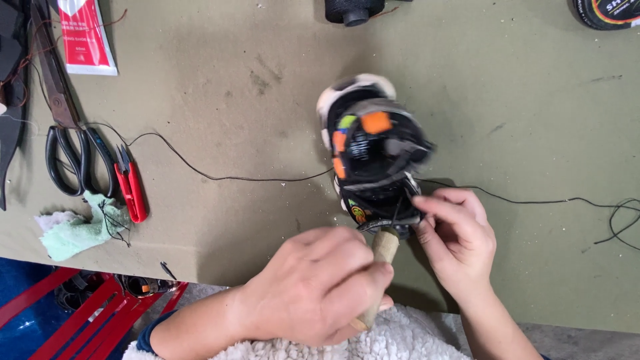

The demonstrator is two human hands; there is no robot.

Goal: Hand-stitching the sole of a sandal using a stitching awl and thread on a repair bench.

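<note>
So the shoe (373, 153) sits sole-up near the middle of the table (520, 100), a bit blurred: black with orange and green patches on the sole and a white toe pointing far. The left hand (320, 283) is wrapped tight round a wooden handle (384, 248) whose tip meets the near end of the shoe; what's on the end of it is hidden. The right hand (457, 240) is just right of that, thumb and fingertips pinched together at the shoe's near edge, right where the black thread (220, 177) comes through. That thread trails off both ways, left toward the scissors (67, 143) and right to a loose loop near the table edge.

Containers: not much. A red rack (87, 313) below the near left edge has some dark stuff in it, can't make out what.

Packages: a flat red and white packet (85, 37) lies far left, rectangular, beside the scissors. A black spool (353, 10) sits at the far edge, and a round black roll (610, 13) with an orange-striped label is in the far right corner.

Red snips (131, 185) lie beside the scissors, with a pale green rag (80, 230) just near of them. White fleece (400, 340) under the wrists.
</note>
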